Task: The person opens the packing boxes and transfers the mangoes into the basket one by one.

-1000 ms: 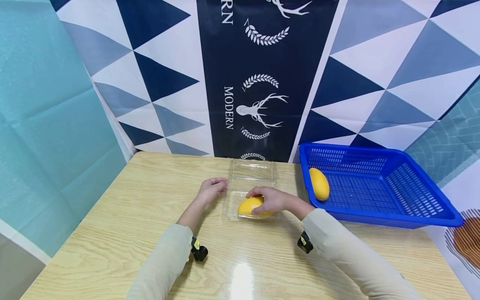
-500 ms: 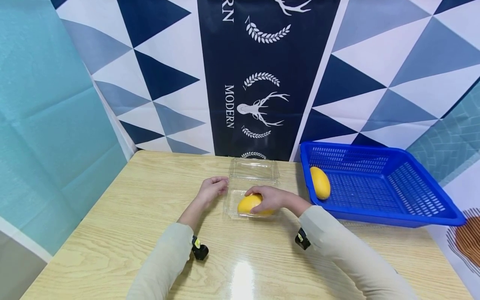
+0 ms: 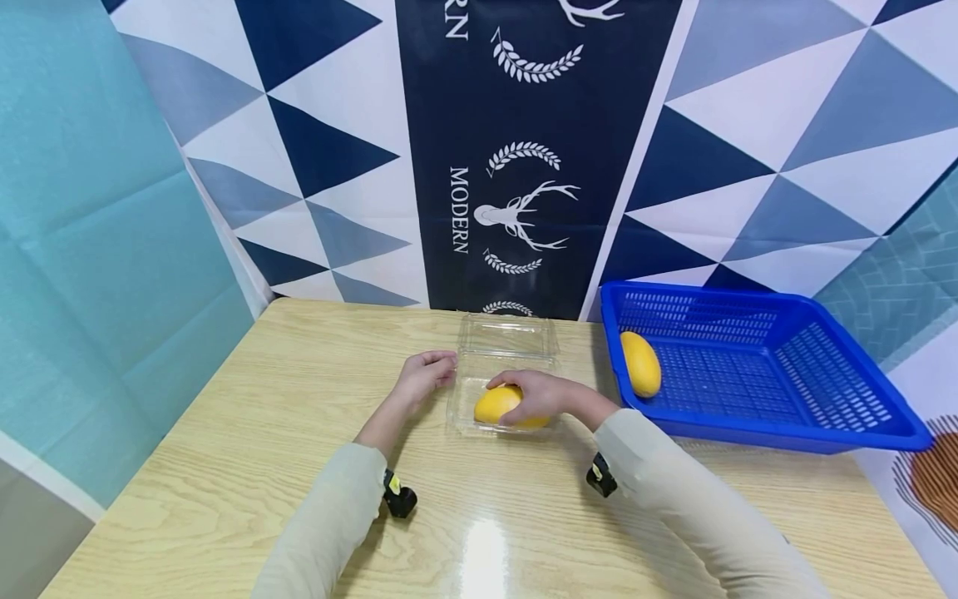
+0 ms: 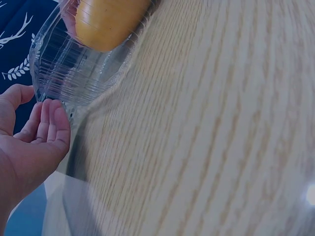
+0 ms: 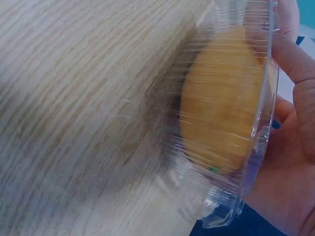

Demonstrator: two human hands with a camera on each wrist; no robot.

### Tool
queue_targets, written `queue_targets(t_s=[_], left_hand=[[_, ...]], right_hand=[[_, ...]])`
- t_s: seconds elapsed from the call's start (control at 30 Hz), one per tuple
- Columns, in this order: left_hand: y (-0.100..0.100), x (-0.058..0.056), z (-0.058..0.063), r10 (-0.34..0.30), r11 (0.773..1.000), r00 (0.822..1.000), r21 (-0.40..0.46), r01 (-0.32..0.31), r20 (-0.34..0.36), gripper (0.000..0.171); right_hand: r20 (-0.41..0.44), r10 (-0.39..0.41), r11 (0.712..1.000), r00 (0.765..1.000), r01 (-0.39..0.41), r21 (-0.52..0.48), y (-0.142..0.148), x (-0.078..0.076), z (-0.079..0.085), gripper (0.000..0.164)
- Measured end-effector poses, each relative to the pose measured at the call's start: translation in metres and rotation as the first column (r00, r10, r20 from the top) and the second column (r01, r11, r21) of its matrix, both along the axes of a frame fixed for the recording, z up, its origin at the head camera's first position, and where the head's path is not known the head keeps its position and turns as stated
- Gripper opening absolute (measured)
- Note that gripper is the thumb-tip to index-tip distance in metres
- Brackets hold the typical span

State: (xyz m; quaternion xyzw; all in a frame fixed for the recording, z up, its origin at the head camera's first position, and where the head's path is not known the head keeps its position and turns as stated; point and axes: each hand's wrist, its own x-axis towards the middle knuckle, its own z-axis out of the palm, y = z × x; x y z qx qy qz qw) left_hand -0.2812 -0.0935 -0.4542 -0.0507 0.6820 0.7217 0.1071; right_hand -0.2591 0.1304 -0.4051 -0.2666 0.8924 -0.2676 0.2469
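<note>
Pale wood-grain table (image 3: 209,482), filling the bottom of the frame; glossy, with a bright reflection at lower centre.

Sleeves (image 3: 322,516), cream: one pair, entering from bottom left-centre and bottom right. Black wrist devices (image 3: 400,501), one under each cuff.

Mango (image 3: 494,405), one: deep yellow, smooth, plump oval, lying lengthwise across the near end of a container at frame centre. The right wrist view shows a small green spot at its lower end through ribbed plastic.

Clear plastic container (image 3: 464,399): thin-walled, ribbed sides, standing open; lid (image 3: 509,337) folded back on the far side.

Hands, two. Right hand (image 3: 535,395): reaching in from the right, arched over the mango and holding it, thumb on the near side, fingers on the far. Left hand (image 3: 425,380): left of centre, palm turned inward, thumb and fingertips pinching the container's left edge.

Blue perforated basket (image 3: 748,431), right of frame; second mango (image 3: 640,364), yellow, resting against its left wall.

Backdrop (image 3: 516,108), top: navy panel, white stag print, flanked by blue-and-white triangles.
</note>
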Motion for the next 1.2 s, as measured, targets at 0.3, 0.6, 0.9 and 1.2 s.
queue_targets(t_s=[0.3,0.6,0.9,1.2], left_hand=[[0.002,0.002,0.002,0.024,1.000,1.000,-0.005,-0.024,-0.015,0.031],[0.002,0.002,0.000,0.024,1.000,1.000,-0.002,-0.024,-0.011,0.032],[0.000,0.004,0.005,-0.015,1.000,1.000,0.000,0.015,0.005,0.037],[0.001,0.020,0.026,-0.028,1.000,1.000,0.010,0.028,-0.011,0.037]], right_hand=[[0.000,-0.018,1.000,1.000,0.018,-0.003,0.001,-0.002,-0.001,0.059],[-0.005,-0.022,1.000,1.000,0.022,-0.020,0.000,-0.002,-0.003,0.059],[-0.022,-0.041,0.998,0.999,0.040,-0.038,-0.001,0.000,-0.004,0.060],[-0.043,-0.056,0.996,0.997,0.053,-0.067,-0.002,-0.001,-0.003,0.060]])
